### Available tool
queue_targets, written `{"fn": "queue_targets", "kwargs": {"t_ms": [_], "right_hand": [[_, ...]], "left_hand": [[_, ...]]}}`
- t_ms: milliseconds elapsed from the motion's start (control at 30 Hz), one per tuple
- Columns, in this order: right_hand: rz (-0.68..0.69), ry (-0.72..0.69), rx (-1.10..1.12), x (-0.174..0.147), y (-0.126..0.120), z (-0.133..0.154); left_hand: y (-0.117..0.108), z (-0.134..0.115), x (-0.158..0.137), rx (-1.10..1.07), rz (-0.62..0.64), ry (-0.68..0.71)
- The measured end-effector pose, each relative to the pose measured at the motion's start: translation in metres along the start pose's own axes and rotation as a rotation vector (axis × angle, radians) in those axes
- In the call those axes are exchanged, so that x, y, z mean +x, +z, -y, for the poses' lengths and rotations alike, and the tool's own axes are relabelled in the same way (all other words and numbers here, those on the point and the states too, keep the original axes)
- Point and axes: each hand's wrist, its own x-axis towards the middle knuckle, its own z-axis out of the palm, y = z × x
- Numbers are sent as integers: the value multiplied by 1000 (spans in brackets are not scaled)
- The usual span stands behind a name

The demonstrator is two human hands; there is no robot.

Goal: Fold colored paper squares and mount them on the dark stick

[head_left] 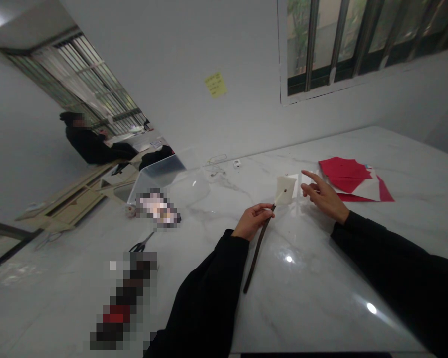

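Observation:
My left hand [254,220] is closed round a thin dark brown stick [257,253] near its upper end. The rest of the stick slants down toward me over the table. At its top sits a small cream square [282,198], perhaps paper, with a dark dot in its middle. To the right, my right hand [324,195] is apart from the square, index finger stretched out and the others partly bent, holding nothing I can see. A pale piece partly behind its fingers is hard to make out.
Red and white paper sheets [347,176] lie right of my hands on the marbled table [306,298]. Black-handled scissors [140,246] and a clear plastic bin [160,171] are left. A white plug [237,163] is near the wall. A person [85,141] sits far left.

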Motion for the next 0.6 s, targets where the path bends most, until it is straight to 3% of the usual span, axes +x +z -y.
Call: {"fn": "queue_targets", "kwargs": {"t_ms": [267,467,600], "right_hand": [[162,124,-266,1,-2,-5],[22,3,-71,2,1,-6],[118,12,-89,0,0,-2]], "left_hand": [[-1,0,0,19,7,-3],[0,1,1,24,6,1],[0,0,0,25,7,1]]}}
